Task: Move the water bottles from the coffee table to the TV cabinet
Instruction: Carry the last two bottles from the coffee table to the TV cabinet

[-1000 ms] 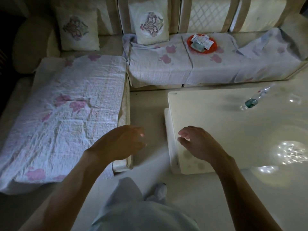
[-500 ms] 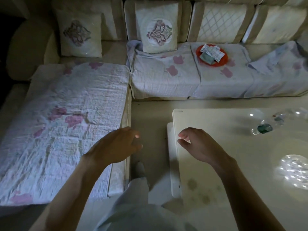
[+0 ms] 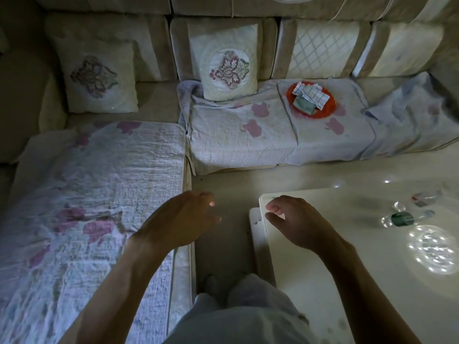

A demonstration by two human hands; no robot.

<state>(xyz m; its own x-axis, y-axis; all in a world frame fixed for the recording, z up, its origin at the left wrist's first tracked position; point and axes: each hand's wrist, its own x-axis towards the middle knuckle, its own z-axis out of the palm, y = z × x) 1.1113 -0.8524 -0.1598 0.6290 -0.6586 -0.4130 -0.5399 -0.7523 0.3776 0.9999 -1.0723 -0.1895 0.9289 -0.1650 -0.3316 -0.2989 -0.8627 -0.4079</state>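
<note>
Both hands are idle, each grip released, fingers loosely curled and grasping nothing. The right hand (image 3: 298, 222) hovers over the far left corner of the tabletop (image 3: 347, 214). The left hand (image 3: 183, 219) is left of the tabletop, above the edge of the quilt (image 3: 99, 184) on the sofa (image 3: 156, 100). A clear water bottle (image 3: 400, 218) with a dark green label lies on its side toward the tabletop's right edge, well apart from the right hand. Just beyond it lies a second clear shape (image 3: 425, 196), too dim to identify. Past the tabletop, a red plate (image 3: 330, 106) of folded papers (image 3: 309, 94) rests on the sofa.
</note>
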